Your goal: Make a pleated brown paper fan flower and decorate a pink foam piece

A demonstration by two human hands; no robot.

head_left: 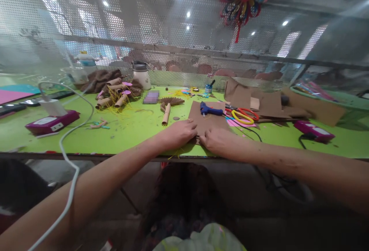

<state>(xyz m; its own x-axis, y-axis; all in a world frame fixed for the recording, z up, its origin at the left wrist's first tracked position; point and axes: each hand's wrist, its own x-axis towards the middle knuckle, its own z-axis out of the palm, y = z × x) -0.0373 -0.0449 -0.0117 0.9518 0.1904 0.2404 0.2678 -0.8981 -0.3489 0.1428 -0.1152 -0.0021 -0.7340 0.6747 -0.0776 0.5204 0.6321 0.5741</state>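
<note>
My left hand (182,132) and my right hand (215,139) are close together near the table's front edge, fingers curled. Between them they pinch the near end of a piece of brown paper (198,118); their fingers hide most of the gripped part. On this paper, beyond my hands, lies a blue glue gun (211,109). Scissors with yellow and red-orange handles (243,116) rest to the right of it. Left of the paper, a rolled brown paper tube with a pleated fan top (166,114) lies on the table.
The green table (132,135) holds several paper tubes with yellow strands (121,99) at left. A white jug (141,76) stands behind. Purple power strips lie left (53,122) and right (314,131). A white cable (62,143) crosses my left arm. Brown paper sheets (271,103) and a green basket (354,108) are at right.
</note>
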